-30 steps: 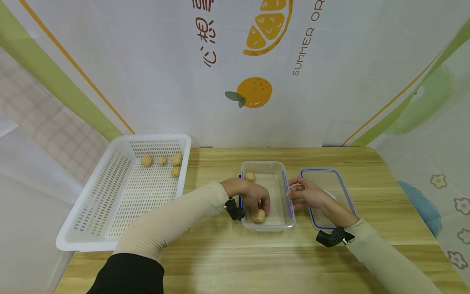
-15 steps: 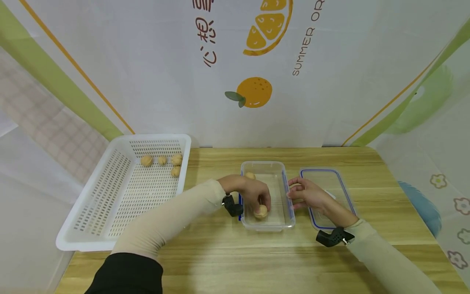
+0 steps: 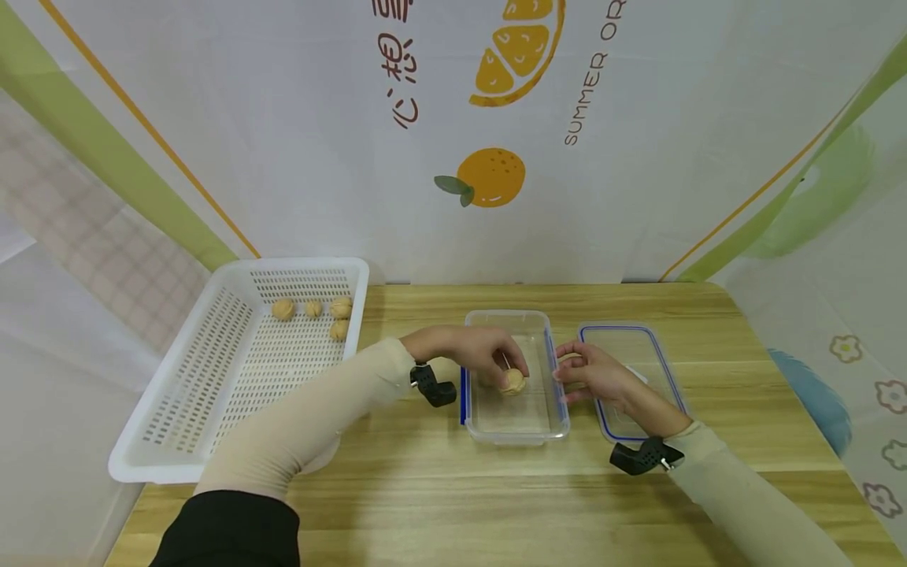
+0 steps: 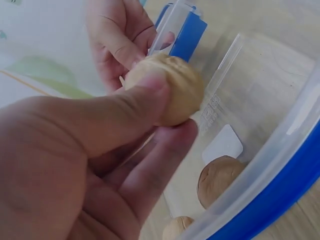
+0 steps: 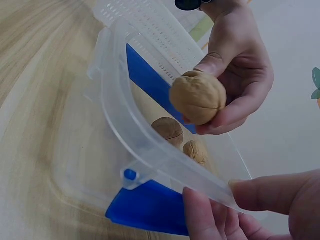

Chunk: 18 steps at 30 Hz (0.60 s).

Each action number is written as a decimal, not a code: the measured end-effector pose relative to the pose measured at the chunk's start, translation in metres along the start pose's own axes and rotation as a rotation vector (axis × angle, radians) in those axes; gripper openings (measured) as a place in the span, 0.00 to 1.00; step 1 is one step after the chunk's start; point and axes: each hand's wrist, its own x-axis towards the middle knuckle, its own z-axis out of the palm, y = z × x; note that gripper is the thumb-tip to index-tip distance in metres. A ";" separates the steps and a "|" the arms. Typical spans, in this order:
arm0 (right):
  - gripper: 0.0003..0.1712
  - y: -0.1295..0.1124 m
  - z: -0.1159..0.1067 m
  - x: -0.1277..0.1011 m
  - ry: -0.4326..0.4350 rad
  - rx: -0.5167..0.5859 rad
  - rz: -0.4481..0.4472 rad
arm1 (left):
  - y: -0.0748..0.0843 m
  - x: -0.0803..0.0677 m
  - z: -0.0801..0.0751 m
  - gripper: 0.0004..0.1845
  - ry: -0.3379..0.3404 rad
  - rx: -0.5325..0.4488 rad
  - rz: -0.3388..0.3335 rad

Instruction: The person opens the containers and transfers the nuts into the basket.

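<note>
So the left hand (image 3: 489,358) has a walnut (image 3: 514,383) pinched between thumb and fingertips, and it's holding it up over the clear plastic box (image 3: 517,439). Solid grip: the left wrist view shows the thumb (image 4: 152,85) lying right across the shell. The right hand (image 3: 595,374) has hold of the box by its right side, thumb on the rim and fingers curled under on the outside, right by a blue latch (image 5: 150,207) that hangs folded out.

The box sits open near the middle of the desk's back edge, and there's a strip of blue (image 3: 464,398) along its left side too. Two loose walnuts are already on its floor, a darker one (image 5: 168,131) and a paler one (image 5: 195,151) just beside it. From the head view the left hand pretty much covers those.

The lid (image 3: 641,354), clear with a blue seal round the rim, lies flat on the desk (image 3: 553,512) just right of the box, partly under the right hand and wrist. Over at the desk's back left corner is a big white basket (image 3: 248,394) full of little slots. Four walnuts in that one, all up toward its back right corner: one on its own a bit left (image 3: 283,309), a small one (image 3: 312,309), then two close together by the right wall (image 3: 340,319).
</note>
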 end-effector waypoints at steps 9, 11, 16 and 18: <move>0.25 0.001 0.000 0.001 0.001 -0.001 -0.004 | 0.003 -0.015 -0.005 0.20 0.103 -0.074 0.093; 0.25 0.001 -0.001 0.001 -0.003 0.000 -0.005 | 0.002 -0.020 -0.007 0.20 0.128 -0.077 0.103; 0.25 0.003 -0.002 0.001 -0.010 0.009 -0.008 | 0.001 -0.035 -0.012 0.20 0.181 -0.073 0.131; 0.25 0.003 -0.002 0.001 -0.013 0.012 -0.012 | 0.000 -0.042 -0.015 0.20 0.198 -0.081 0.142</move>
